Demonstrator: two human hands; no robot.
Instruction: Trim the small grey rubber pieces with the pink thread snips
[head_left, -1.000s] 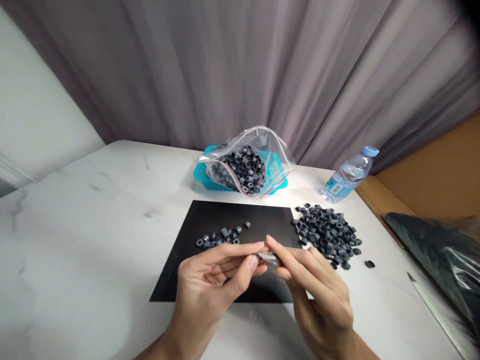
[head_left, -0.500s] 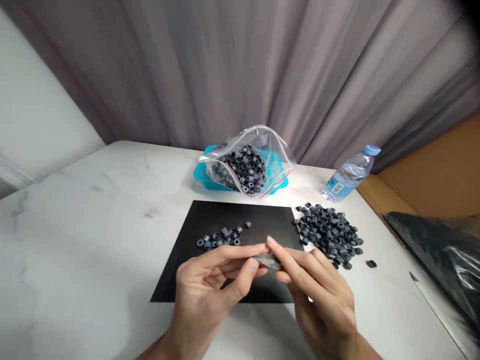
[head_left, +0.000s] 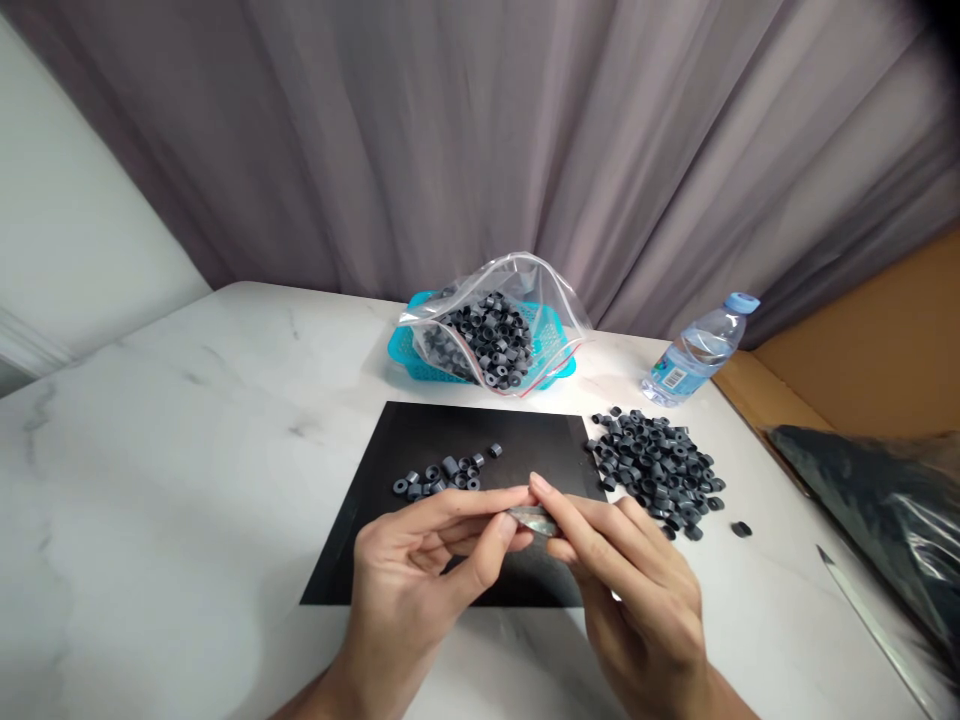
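From the head camera, your left hand [head_left: 409, 575] and right hand [head_left: 637, 600] meet just above the near edge of the black rectangular mat [head_left: 420, 440], and their fingertips are pinched together on one small grey piece [head_left: 534, 519]. It looks like a short sleeve or strip, though it is too blurred and covered to say for sure.

Judging by the piles, the work is in its early part. Only a small cluster of dark grey plastic rings [head_left: 447, 472] lies on the mat, while a much larger heap of the same grey rings [head_left: 654, 468] sits on the white marble table [head_left: 165, 450] just right of the mat, with one stray ring [head_left: 741, 529] apart from it.

Behind the mat, an open clear zip bag of rings [head_left: 495, 325] rests in a turquoise plastic basket [head_left: 401, 345]. A clear water bottle with a blue cap [head_left: 697, 352] lies near the table's far right edge, and a dark plastic bag [head_left: 877, 510] lies further right. Nothing crowds your hands.
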